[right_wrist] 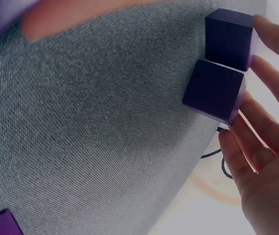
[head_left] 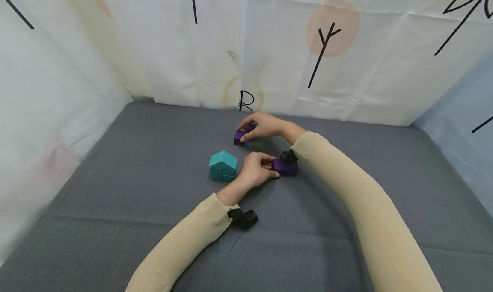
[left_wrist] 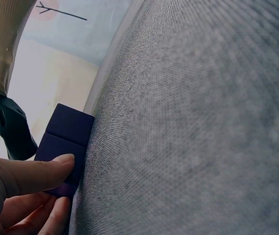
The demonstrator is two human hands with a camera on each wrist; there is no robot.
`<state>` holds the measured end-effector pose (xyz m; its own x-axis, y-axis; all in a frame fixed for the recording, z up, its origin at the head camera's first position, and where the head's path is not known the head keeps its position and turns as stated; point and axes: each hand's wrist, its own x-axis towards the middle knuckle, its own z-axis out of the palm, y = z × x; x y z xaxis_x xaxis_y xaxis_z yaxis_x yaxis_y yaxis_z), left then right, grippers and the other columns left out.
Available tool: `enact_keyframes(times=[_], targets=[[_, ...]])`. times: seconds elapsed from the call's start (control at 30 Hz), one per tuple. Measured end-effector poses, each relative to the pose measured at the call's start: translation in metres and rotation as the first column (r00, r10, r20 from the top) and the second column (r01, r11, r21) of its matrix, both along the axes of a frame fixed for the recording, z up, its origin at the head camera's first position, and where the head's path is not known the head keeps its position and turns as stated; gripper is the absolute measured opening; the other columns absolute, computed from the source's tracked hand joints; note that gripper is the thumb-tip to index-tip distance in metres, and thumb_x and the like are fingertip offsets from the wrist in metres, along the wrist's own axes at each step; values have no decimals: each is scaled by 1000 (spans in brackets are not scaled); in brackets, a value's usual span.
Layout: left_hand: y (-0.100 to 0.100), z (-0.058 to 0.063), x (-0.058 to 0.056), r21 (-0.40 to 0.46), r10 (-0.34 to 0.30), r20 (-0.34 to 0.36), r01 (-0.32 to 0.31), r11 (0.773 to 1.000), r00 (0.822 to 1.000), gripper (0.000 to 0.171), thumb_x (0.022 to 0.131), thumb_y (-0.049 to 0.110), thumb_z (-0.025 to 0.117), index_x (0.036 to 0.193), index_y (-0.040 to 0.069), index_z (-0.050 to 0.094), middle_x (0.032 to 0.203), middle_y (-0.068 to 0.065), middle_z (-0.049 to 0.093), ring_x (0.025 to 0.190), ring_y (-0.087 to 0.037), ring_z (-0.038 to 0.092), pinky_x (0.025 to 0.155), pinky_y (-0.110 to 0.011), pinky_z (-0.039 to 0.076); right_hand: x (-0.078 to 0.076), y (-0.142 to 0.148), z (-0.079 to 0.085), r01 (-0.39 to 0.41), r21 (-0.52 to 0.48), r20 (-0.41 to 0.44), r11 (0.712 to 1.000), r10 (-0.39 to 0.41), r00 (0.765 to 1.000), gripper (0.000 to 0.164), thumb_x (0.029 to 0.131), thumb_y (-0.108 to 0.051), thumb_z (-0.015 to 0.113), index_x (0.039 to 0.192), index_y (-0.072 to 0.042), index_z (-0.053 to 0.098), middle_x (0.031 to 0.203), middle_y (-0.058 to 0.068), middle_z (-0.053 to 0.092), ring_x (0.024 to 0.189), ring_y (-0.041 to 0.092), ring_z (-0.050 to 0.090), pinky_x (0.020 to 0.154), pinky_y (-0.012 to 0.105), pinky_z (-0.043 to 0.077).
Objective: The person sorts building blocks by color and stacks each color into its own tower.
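My left hand (head_left: 257,170) pinches a purple block (head_left: 286,168) lying flat on the grey cloth. In the left wrist view its thumb presses one face of a dark purple piece (left_wrist: 63,147) with a seam across it, and the other fingers lie below. Farther back, my right hand (head_left: 265,125) holds a pair of purple blocks (head_left: 239,137), thumb in front and forefinger behind. The right wrist view shows them as two cubes (right_wrist: 215,90) side by side at the fingertips. Left of my left hand stands a teal house-shaped stack (head_left: 223,166) with a peaked top.
A purple corner (right_wrist: 1,224) shows at the lower left of the right wrist view. Black wrist cameras (head_left: 243,218) are strapped to both sleeves, the right one close above the block. Grey cloth (head_left: 154,163) covers the table, with a printed white curtain (head_left: 277,69) behind.
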<state>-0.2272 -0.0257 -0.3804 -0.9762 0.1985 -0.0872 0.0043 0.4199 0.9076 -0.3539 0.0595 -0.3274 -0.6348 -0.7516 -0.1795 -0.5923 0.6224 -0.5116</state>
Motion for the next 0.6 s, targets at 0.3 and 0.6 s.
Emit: enact_keyframes(times=[0.3, 0.6], targets=[[1, 0, 0, -1, 6, 0, -6, 1000, 1000, 34, 77, 5, 79, 111, 2, 71, 107, -13, 71, 99, -24, 67, 83, -30, 56, 1, -1, 2, 5, 29, -31, 1000, -4, 999, 37, 87, -25, 72, 120, -10, 67, 125, 9, 62, 110, 23, 56, 95, 38, 46], [1, 0, -1, -14, 10, 3, -10, 1000, 1000, 34, 77, 5, 79, 109, 4, 72, 106, -12, 71, 98, -22, 68, 82, -29, 56, 2, 6, 0, 97, -52, 30, 994, -96, 995, 37, 87, -26, 71, 120, -9, 67, 128, 10, 57, 119, 28, 53, 98, 41, 46]])
